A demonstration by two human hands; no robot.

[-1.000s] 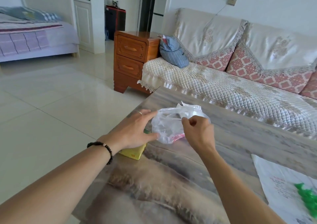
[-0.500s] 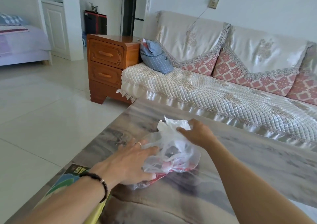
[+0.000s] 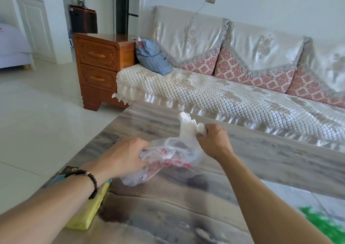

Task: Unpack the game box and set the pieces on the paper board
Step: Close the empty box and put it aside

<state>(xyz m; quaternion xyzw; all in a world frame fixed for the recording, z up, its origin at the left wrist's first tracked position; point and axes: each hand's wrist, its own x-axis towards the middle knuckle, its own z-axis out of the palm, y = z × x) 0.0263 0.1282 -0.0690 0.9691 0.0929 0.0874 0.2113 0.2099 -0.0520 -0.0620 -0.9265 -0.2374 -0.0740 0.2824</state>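
A thin clear plastic bag (image 3: 173, 156) with red pieces inside lies on the grey marbled table (image 3: 261, 161). My left hand (image 3: 123, 158) grips the bag's near left end, fingers curled into the plastic. My right hand (image 3: 212, 141) pinches the bunched white neck of the bag and holds it up. The yellow game box (image 3: 89, 212) lies flat at the table's left edge, partly under my left forearm. A corner of the paper board (image 3: 302, 200) shows at the lower right, with a blurred heap of green pieces (image 3: 324, 223) on it.
A quilted sofa (image 3: 214, 94) runs along the table's far side, with a blue striped bundle (image 3: 153, 59) on its left end. A wooden drawer cabinet (image 3: 99, 66) stands left of the sofa. White tiled floor (image 3: 37, 116) lies to the left of the table.
The bag came down from mid-air onto the table. My right hand moved up to the bag's neck and stretched it away from my left hand. The view turned right.
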